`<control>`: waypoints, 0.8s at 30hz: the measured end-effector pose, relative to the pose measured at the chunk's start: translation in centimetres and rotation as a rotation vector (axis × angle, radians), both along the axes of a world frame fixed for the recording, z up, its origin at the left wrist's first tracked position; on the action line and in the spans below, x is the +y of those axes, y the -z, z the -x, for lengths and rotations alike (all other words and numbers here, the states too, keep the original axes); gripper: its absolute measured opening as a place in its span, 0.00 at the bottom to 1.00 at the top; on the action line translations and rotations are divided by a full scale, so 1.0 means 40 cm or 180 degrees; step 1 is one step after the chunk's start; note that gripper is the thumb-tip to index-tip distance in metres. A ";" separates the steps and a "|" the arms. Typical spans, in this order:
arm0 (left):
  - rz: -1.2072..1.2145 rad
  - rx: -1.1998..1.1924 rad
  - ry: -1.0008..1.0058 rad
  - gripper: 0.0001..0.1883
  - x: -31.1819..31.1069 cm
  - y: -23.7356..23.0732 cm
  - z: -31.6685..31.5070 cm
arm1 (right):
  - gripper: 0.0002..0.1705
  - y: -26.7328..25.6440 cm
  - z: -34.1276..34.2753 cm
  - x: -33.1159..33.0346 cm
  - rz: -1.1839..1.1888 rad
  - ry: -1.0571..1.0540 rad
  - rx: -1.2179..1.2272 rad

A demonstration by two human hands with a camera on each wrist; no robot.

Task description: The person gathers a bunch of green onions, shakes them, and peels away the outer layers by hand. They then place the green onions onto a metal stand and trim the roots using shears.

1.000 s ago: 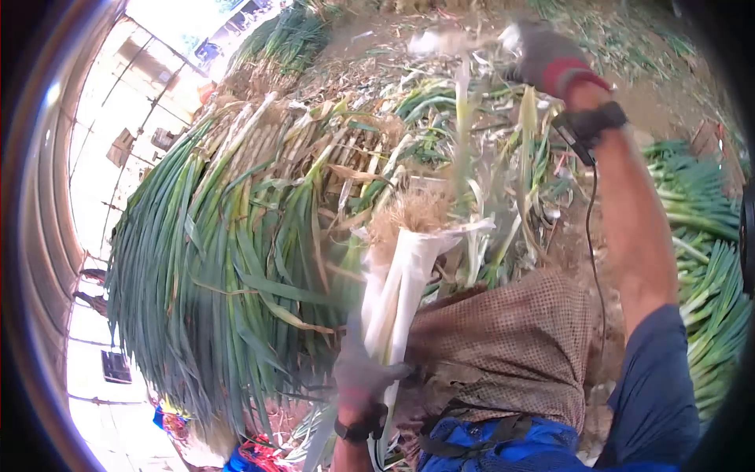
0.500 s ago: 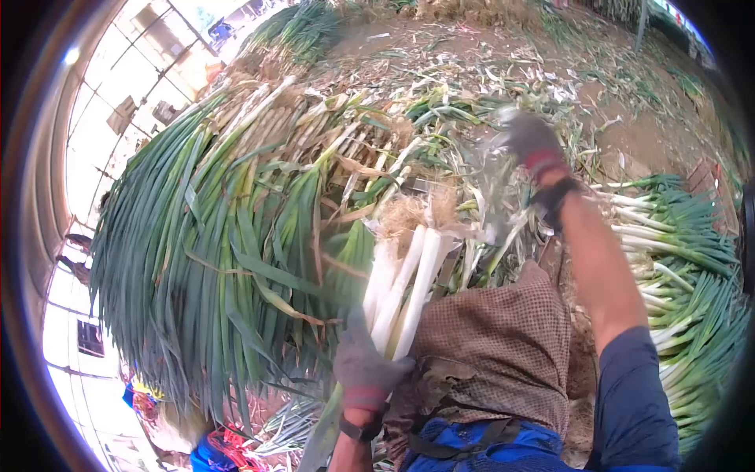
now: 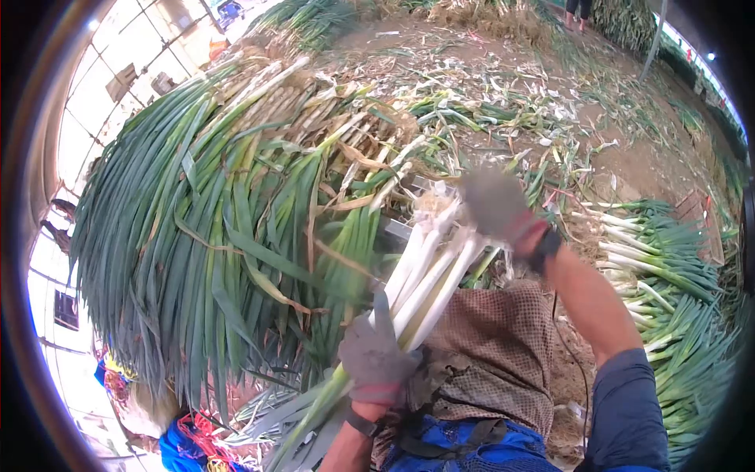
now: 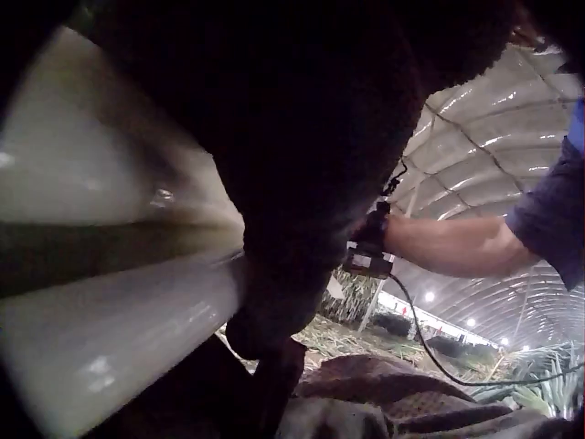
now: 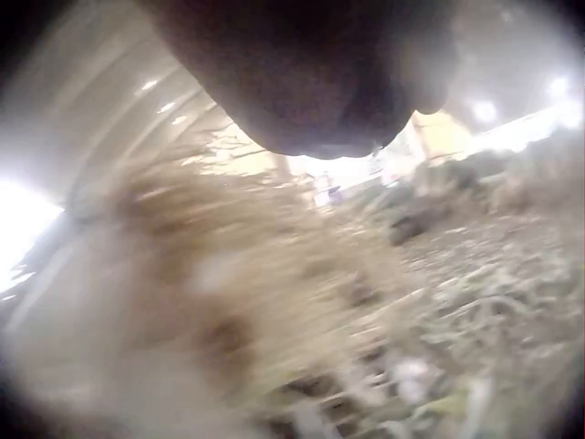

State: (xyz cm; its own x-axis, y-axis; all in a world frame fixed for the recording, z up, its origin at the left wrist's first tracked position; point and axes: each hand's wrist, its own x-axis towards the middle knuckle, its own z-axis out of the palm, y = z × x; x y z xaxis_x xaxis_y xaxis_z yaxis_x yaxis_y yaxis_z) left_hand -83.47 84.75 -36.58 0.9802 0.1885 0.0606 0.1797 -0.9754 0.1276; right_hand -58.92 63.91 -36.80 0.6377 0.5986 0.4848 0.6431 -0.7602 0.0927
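right hand (image 3: 494,206): blurred, fingers indistinct | held leeks (image 3: 431,287): partly hidden by left hand (image 3: 379,358) | roots (image 5: 256,265): smeared in right-wrist view | background person (image 3: 584,9): cut off above legs

Head view looks down, wrist views close — head and left share right forearm (image 3: 591,308).

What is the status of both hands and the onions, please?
Left hand gripping onions. Right hand beside roots, blurred, grip unclear. No obstruction plainly visible.

Earth floor (image 3: 633,169) with leeks (image 3: 676,315)
Leaf scraps (image 3: 503,82) spread around one o'clock; the leeks lie between three and four.
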 end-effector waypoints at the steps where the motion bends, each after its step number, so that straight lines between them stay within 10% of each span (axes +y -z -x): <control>1: 0.0001 -0.0044 0.0006 0.65 0.001 0.007 0.007 | 0.05 0.014 -0.084 -0.054 0.0488 0.0972 -0.0130; 4: -0.0043 -0.0206 0.0051 0.65 0.004 0.024 0.010 | 0.09 -0.105 -0.152 -0.177 -0.0545 0.1907 0.0270; 9: -0.0166 -0.0045 0.0097 0.66 -0.007 0.015 0.012 | 0.36 -0.191 0.099 -0.045 -0.0214 0.0104 0.1594; 12: -0.0211 -0.0110 0.0191 0.66 -0.016 0.013 0.017 | 0.16 -0.135 0.123 0.032 0.0274 -0.0066 0.1244; 18: -0.0272 -0.0468 0.0211 0.65 0.009 0.046 0.057 | 0.19 -0.114 -0.144 -0.273 -0.0396 0.2127 0.0965; 20: -0.0119 -0.0521 0.0271 0.64 -0.001 0.043 0.049 | 0.32 -0.162 -0.019 -0.206 -0.0244 0.0966 0.0224; 24: -0.0089 -0.0409 0.0619 0.62 -0.010 0.043 0.039 | 0.45 -0.226 0.237 0.009 0.0782 -0.0728 0.1837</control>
State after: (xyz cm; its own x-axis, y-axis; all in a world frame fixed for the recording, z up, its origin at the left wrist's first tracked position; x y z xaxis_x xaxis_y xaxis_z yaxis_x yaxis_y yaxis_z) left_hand -85.04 84.35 -38.30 0.9818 -0.0068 0.1897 -0.0281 -0.9936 0.1096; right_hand -68.39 64.28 -27.78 0.5978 0.7991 -0.0640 0.7840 -0.5994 -0.1615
